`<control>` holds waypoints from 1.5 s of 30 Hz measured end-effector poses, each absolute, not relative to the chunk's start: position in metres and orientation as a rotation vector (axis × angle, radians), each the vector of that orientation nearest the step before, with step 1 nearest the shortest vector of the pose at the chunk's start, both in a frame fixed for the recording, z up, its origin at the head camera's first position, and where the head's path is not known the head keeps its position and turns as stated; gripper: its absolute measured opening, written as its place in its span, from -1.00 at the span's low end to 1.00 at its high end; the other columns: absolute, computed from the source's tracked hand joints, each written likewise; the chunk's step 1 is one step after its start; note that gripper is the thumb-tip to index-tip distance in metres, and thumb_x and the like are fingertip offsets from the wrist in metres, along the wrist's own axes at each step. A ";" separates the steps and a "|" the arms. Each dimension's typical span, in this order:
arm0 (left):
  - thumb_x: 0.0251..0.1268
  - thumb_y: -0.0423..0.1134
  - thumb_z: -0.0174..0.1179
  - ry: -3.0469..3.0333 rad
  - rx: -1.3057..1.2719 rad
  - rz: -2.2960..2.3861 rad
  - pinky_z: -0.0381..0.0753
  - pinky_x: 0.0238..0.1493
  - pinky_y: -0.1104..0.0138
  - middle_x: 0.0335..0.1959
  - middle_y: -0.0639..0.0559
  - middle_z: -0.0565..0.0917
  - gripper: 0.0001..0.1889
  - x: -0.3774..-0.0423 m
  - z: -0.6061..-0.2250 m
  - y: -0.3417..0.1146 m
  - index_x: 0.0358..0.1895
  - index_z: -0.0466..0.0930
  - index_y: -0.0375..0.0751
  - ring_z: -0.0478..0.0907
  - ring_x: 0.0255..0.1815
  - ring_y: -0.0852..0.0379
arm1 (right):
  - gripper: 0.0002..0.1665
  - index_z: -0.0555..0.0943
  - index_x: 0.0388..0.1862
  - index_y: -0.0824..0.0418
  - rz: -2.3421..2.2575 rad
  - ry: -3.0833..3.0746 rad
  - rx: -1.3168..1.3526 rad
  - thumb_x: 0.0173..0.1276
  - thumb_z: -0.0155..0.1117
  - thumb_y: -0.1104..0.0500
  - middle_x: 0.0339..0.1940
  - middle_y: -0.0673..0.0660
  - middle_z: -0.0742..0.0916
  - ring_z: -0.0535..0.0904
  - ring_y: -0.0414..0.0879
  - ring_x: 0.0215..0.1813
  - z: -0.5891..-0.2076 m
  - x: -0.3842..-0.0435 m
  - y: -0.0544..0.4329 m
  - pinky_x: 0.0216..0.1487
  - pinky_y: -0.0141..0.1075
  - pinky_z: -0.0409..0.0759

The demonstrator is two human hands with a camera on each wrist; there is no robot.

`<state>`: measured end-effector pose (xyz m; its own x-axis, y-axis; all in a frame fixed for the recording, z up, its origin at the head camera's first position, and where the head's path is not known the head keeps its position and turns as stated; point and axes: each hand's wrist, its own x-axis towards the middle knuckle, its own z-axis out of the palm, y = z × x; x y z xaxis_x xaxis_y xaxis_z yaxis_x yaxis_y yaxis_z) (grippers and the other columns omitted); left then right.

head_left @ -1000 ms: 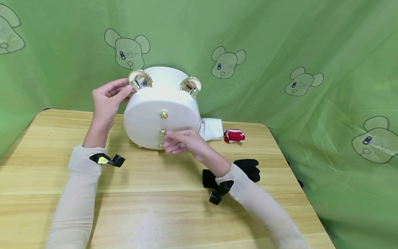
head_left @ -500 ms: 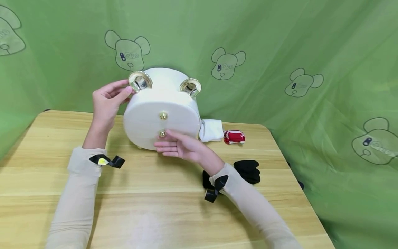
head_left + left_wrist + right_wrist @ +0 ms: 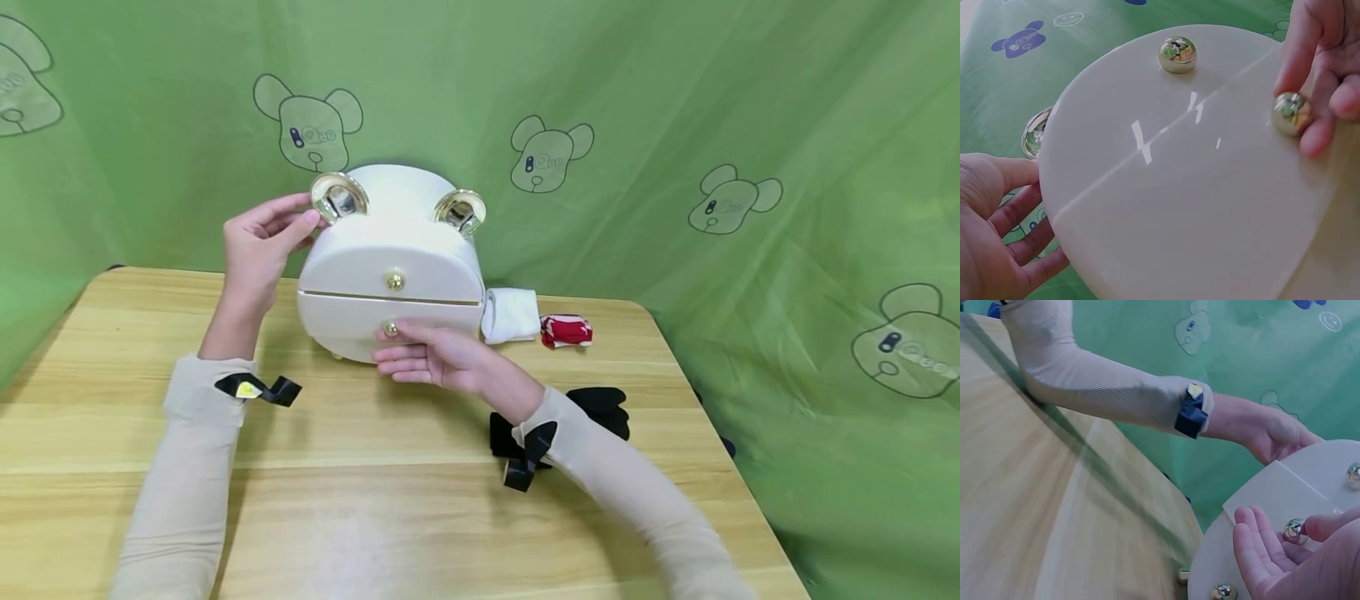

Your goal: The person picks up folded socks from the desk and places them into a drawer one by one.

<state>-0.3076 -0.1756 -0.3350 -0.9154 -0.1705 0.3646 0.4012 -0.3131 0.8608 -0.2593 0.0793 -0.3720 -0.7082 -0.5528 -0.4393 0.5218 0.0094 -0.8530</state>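
A rounded white drawer box (image 3: 405,185) stands at the back of the table, with a gold round ear (image 3: 337,198) on each side of its top. My left hand (image 3: 258,242) holds it by its upper left side at the ear. With thumb and fingers, my right hand (image 3: 450,360) pinches the gold knob (image 3: 1294,531) of the middle drawer (image 3: 337,315). That drawer sticks out a little, leaving a thin gap under the upper drawer (image 3: 337,271). The upper knob (image 3: 1177,55) is untouched. In the head view the right hand hides the lowest knob (image 3: 1223,592).
Right of the box lie a folded white cloth (image 3: 512,315) and a red-and-white rolled cloth (image 3: 566,330). A black cloth bundle (image 3: 600,408) lies partly under the right forearm. A green curtain (image 3: 637,92) hangs behind the wooden table (image 3: 360,517).
My right hand has shifted slightly left and taken the middle knob. The middle drawer has come forward a little, opening a gap above it. The left hand has stayed put.
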 end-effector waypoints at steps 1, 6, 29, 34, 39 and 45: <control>0.21 -0.41 0.44 -1.584 -0.293 -2.275 0.84 -0.17 0.43 -0.30 0.07 0.83 -0.75 -0.308 -0.335 -0.176 -0.03 0.77 -0.22 0.76 -0.28 0.17 | -0.46 0.40 0.45 0.32 -1.787 1.531 -0.036 0.70 -0.08 0.02 0.00 0.20 0.81 0.80 -0.09 -0.12 -0.372 -0.257 0.080 0.58 0.05 0.36; 0.22 -0.40 0.44 -1.627 -0.309 -2.274 0.84 -0.15 0.44 -0.28 0.09 0.83 -0.73 -0.308 -0.334 -0.178 -0.01 0.76 -0.22 0.76 -0.26 0.18 | -0.44 0.39 0.46 0.35 -1.749 1.547 -0.048 0.70 -0.09 0.02 -0.19 0.07 0.84 0.80 -0.11 -0.14 -0.370 -0.242 0.081 0.25 -0.21 0.75; 0.24 -0.40 0.42 -1.716 -0.381 -2.335 0.82 -0.03 0.41 -0.23 0.07 0.84 -0.70 -0.307 -0.332 -0.190 0.05 0.73 -0.22 0.78 -0.17 0.15 | -0.44 0.41 0.45 0.34 -1.737 1.534 -0.067 0.69 -0.07 0.01 -0.27 0.06 0.83 0.80 -0.13 -0.17 -0.373 -0.200 0.088 -0.01 -0.35 0.83; 0.25 -0.39 0.42 -1.732 -0.399 -2.324 0.84 -0.07 0.37 -0.24 0.05 0.84 -0.73 -0.311 -0.329 -0.192 0.02 0.74 -0.25 0.79 -0.20 0.17 | -0.42 0.38 0.47 0.33 -1.721 1.527 -0.080 0.69 -0.06 -0.01 -0.25 0.05 0.83 0.79 -0.13 -0.16 -0.373 -0.193 0.090 -0.01 -0.35 0.83; 0.22 -0.40 0.44 -1.735 -0.392 -2.333 0.85 -0.11 0.34 -0.27 0.05 0.84 -0.78 -0.315 -0.325 -0.194 -0.06 0.77 -0.23 0.79 -0.24 0.18 | -0.39 0.32 0.51 0.34 -1.701 1.516 -0.095 0.69 -0.07 -0.02 -0.24 0.04 0.83 0.79 -0.14 -0.15 -0.373 -0.187 0.092 0.05 -0.33 0.82; 0.21 -0.38 0.45 -1.756 -0.396 -2.334 0.86 -0.12 0.33 -0.27 0.05 0.84 -0.79 -0.317 -0.325 -0.195 -0.08 0.78 -0.21 0.79 -0.24 0.18 | -0.41 0.38 0.48 0.29 -1.699 1.539 -0.088 0.68 -0.06 -0.05 -0.26 0.04 0.83 0.79 -0.14 -0.16 -0.374 -0.180 0.094 0.07 -0.32 0.82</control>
<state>-0.3175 -0.1950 -0.3246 -0.9454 0.0059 0.3259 0.3115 -0.2778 0.9087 -0.1805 0.0940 -0.3740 -0.6590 -0.5982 -0.4559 0.5126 0.0864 -0.8543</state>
